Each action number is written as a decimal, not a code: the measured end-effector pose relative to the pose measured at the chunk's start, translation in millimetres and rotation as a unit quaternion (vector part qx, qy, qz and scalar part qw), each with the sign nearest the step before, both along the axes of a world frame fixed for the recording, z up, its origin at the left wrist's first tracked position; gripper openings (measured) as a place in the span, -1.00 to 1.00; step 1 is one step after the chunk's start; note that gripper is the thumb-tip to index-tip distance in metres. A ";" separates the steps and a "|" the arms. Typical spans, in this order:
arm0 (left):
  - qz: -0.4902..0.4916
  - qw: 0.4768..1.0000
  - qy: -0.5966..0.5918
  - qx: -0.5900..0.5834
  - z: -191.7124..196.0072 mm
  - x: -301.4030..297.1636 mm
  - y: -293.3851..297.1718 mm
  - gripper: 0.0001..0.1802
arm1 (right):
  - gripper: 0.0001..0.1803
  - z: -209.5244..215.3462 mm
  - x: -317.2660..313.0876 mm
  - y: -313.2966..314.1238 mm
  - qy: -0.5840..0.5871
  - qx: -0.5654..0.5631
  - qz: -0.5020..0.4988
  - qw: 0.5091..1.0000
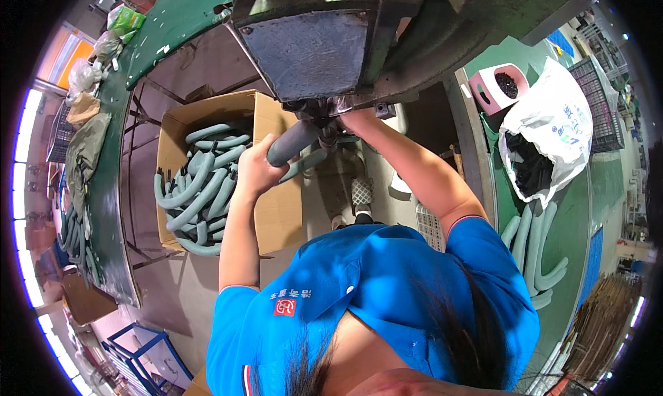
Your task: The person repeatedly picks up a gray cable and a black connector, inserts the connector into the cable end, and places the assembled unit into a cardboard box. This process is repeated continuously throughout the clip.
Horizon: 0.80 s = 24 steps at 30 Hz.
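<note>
A curved tube in grey-green foam (294, 143) reaches up to the underside of a heavy machine head (307, 54). My left hand (257, 166) is closed around its lower part, left of the machine's working point. Another foam-covered length (305, 165) shows just below and right of that hand; whether it is the same piece I cannot tell. My right hand (359, 121) is raised to the underside of the machine, beside the tube's upper end. The machine and the hand itself hide its fingers, so any hold there is not visible.
An open cardboard box (280, 209) full of foam-covered curved tubes stands on my left. On the right green table (573, 220) are a pink container (487, 100) of small dark parts, a white plastic bag (552, 119) with black items, and more tubes (532, 240). Another green table (110, 209) runs along the left.
</note>
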State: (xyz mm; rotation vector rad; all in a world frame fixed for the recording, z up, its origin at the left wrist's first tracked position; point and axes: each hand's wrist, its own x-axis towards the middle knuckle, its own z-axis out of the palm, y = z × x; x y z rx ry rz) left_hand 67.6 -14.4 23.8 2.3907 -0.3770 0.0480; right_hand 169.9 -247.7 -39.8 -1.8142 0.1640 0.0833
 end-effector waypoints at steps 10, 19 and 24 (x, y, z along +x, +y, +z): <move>0.002 0.999 0.033 -0.002 3.5 2.6 0.3 -0.70 | -0.64 -8.7 -4.6 -5.6 -0.003 -0.018 -0.015 1.000; -0.046 0.995 0.089 0.019 -36.0 22.0 8.0 -0.64 | -0.61 -24.8 2.7 -6.2 -0.260 -0.218 0.008 0.941; -0.062 0.995 0.076 0.017 -25.5 26.4 7.5 -0.63 | -0.36 -31.8 11.1 -9.7 0.027 -0.039 -0.048 0.998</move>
